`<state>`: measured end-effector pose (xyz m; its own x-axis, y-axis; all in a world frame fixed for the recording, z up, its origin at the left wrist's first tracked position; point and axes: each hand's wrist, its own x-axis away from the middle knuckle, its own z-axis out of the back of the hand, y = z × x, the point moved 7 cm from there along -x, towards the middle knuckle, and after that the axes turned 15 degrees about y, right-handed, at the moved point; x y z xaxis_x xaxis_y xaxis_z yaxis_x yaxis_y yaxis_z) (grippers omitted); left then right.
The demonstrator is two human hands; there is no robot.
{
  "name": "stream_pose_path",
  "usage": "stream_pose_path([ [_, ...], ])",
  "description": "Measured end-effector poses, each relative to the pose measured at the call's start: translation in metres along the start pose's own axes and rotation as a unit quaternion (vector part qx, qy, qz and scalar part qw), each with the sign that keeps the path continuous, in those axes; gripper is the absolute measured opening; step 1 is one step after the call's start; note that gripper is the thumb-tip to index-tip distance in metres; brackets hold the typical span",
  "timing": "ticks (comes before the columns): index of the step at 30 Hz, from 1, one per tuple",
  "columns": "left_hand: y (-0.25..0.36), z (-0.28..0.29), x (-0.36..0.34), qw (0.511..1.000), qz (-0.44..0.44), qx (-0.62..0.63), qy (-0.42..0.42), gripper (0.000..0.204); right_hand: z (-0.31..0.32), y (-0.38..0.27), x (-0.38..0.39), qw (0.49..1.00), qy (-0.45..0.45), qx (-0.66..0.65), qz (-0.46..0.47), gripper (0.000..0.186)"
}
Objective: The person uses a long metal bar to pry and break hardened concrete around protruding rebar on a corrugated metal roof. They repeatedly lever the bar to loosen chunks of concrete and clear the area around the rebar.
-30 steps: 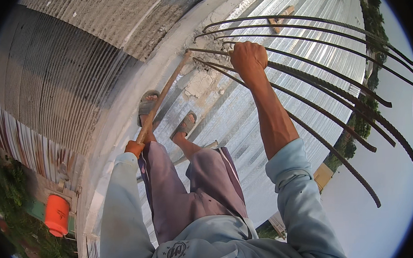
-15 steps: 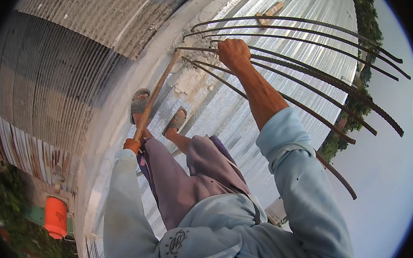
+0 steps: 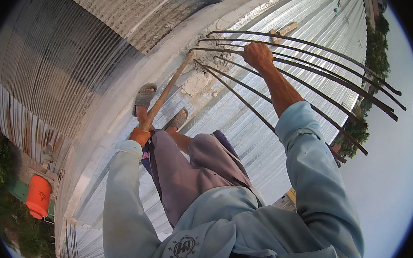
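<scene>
Head view: steel rods (image 3: pixel 218 50) over corrugated roofing (image 3: pixel 258 154), concrete ledge (image 3: pixel 118 94) alongside.

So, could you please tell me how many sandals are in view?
2, both worn: one sandal left of the brown bar that the left hand grips, the other sandal right of it. None seems hidden.

Reinforcing bars (image 3: pixel 307 67): dark metal, ribbed, matt finish. Long brown rod (image 3: pixel 169 90): matt, wood or rusted metal, not distinguishable. Corrugated roofing sheet (image 3: pixel 266 165): glossy metal; broken concrete (image 3: pixel 196 83): rough, matt; trousers (image 3: pixel 180 171): matt cloth.
</scene>
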<state>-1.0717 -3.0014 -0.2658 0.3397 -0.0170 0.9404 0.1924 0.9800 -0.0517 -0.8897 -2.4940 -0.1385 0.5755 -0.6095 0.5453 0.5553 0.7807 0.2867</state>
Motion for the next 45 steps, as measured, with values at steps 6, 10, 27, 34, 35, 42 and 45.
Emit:
stream_pose_path([
  [6,-0.003,-0.010,-0.002,1.000,0.000,-0.020,-0.024,0.039,-0.009,0.008,-0.001,1.000,0.025,0.001,0.019,0.033],
  [10,0.033,0.002,0.032,0.998,-0.001,0.026,-0.055,0.031,-0.006,0.035,-0.014,0.999,0.033,0.002,0.020,0.031],
  [27,-0.031,-0.003,-0.069,0.977,-0.187,-0.080,0.067,0.040,-0.011,-0.011,0.008,0.998,-0.003,0.046,0.037,0.026],
  [34,-0.055,0.021,-0.112,0.941,-0.271,-0.127,0.156,0.035,-0.017,-0.019,0.006,0.993,0.025,0.065,0.097,0.038],
  [35,-0.057,0.019,-0.113,0.949,-0.260,-0.115,0.137,0.034,-0.024,-0.015,0.006,0.991,0.033,0.086,0.095,0.035],
  [42,-0.047,0.019,-0.085,0.966,-0.233,-0.094,0.056,0.031,-0.030,-0.009,0.010,0.992,-0.022,0.113,0.057,0.024],
  [45,-0.078,0.034,-0.087,0.968,-0.206,-0.123,0.077,0.030,-0.017,-0.021,0.004,0.993,-0.026,0.102,0.058,0.025],
])
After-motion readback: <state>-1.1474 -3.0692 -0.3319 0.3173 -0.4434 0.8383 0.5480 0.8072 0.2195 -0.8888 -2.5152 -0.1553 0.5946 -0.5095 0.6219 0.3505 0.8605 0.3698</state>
